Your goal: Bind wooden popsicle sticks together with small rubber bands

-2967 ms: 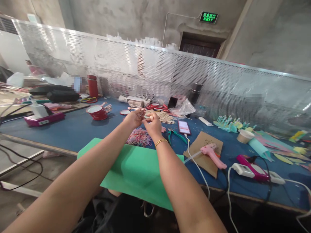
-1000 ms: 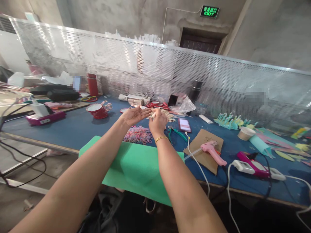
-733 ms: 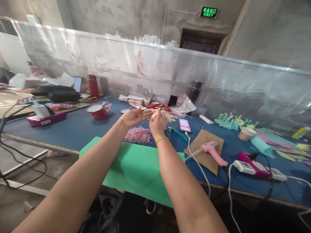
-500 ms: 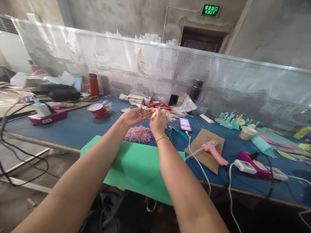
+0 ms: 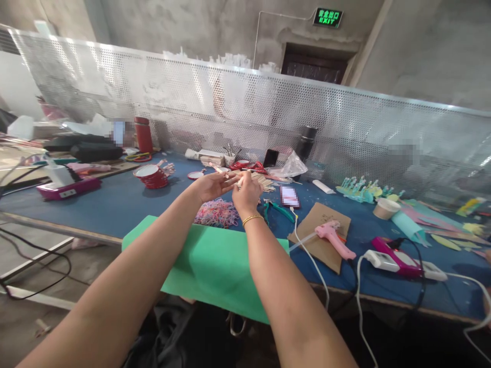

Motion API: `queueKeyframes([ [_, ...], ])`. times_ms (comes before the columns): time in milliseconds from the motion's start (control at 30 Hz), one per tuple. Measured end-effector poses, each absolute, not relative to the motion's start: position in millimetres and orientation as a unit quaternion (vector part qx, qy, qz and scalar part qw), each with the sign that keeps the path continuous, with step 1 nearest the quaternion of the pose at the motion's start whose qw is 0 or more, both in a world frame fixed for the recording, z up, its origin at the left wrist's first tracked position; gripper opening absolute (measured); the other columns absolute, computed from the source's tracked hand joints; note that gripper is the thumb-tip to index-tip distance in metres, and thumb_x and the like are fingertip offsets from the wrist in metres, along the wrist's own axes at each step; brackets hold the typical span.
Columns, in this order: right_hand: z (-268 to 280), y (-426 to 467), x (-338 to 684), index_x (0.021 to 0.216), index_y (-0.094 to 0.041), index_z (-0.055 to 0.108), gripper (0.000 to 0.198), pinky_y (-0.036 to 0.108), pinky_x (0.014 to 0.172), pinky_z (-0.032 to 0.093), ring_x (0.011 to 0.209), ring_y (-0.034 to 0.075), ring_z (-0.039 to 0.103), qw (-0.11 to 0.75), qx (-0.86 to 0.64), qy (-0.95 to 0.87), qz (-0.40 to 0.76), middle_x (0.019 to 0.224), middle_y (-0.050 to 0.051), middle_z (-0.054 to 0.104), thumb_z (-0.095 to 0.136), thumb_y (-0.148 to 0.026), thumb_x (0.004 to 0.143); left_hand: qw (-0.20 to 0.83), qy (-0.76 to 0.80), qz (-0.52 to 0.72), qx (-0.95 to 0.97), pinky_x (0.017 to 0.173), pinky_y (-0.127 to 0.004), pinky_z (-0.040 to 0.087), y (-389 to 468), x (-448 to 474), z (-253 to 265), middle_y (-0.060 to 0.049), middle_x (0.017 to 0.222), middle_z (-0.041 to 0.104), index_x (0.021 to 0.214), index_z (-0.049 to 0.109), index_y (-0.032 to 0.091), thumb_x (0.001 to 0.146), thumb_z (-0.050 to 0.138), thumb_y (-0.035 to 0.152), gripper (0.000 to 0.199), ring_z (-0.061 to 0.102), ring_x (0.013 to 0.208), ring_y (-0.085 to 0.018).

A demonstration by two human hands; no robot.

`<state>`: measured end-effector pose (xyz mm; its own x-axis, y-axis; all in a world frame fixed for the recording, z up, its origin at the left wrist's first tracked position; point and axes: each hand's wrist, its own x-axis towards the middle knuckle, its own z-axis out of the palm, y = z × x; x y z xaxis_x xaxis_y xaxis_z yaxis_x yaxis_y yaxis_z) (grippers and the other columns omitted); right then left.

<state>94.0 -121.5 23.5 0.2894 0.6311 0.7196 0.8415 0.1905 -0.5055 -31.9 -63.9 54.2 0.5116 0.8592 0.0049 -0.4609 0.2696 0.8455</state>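
Observation:
Above the table, my left hand [image 5: 213,187] is turned palm up with its fingers stretched toward the right. My right hand [image 5: 247,193], a gold chain bracelet at its wrist, is closed against the left fingertips. Whatever lies in its curled fingers is too small and hidden to name. Just below the hands sits a tangled heap of thin pastel loops [image 5: 217,212]. A green sheet [image 5: 218,266] drapes over the table's front edge under my forearms. Pale wooden sticks [image 5: 267,182] lie behind the right hand, and teal-handled pliers [image 5: 283,210] rest to its right.
A pink glue gun [image 5: 334,239] lies on cardboard [image 5: 316,225], with a white cable [image 5: 307,250] nearby. Purple power strips [image 5: 402,259] sit on both sides. Stacked red-rimmed round pieces [image 5: 151,177], a red flask [image 5: 143,134] and a phone [image 5: 289,197] stand or lie around. A perforated metal screen [image 5: 172,102] closes the back.
The whole view has shifted slightly. My left hand's fingers have bent a little and my right hand has turned slightly, still closed at the left fingertips.

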Motion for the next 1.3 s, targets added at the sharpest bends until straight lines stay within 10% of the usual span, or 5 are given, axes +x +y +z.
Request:
queueKeyframes([
  [400, 23.1, -119.1, 93.8, 0.109, -0.022, 0.050, 0.027, 0.032, 0.082, 0.034, 0.089, 0.020, 0.058, 0.492, -0.621, -0.599, -0.115, 0.085, 0.002, 0.065, 0.048, -0.015, 0.083, 0.713, 0.311, 0.469, 0.418, 0.062, -0.019, 0.052, -63.3, -30.7, 52.6, -0.006, 0.079, 0.068, 0.080, 0.064, 0.014, 0.079, 0.063, 0.011, 0.004, 0.065, 0.072, -0.011],
  [933, 21.6, -117.4, 93.6, 0.109, -0.023, 0.049, 0.025, 0.033, 0.084, 0.035, 0.089, 0.019, 0.059, 0.486, -0.626, -0.597, -0.126, 0.085, 0.002, 0.067, 0.046, -0.016, 0.085, 0.170, 0.563, 0.310, 0.747, 0.059, -0.023, 0.040, -42.9, -39.9, 32.1, 0.000, 0.070, 0.072, 0.075, 0.076, 0.022, 0.062, 0.068, 0.023, 0.015, 0.062, 0.066, -0.017],
  [1300, 23.4, -118.4, 95.0, 0.111, -0.023, 0.048, 0.029, 0.032, 0.084, 0.034, 0.091, 0.020, 0.058, 0.473, -0.640, -0.594, -0.116, 0.088, 0.002, 0.067, 0.050, -0.015, 0.083, 0.334, 0.443, 0.455, 0.697, 0.058, -0.024, 0.042, -34.8, -33.0, 27.3, -0.004, 0.058, 0.065, 0.061, 0.068, 0.015, 0.059, 0.076, 0.039, 0.025, 0.056, 0.056, -0.013],
])
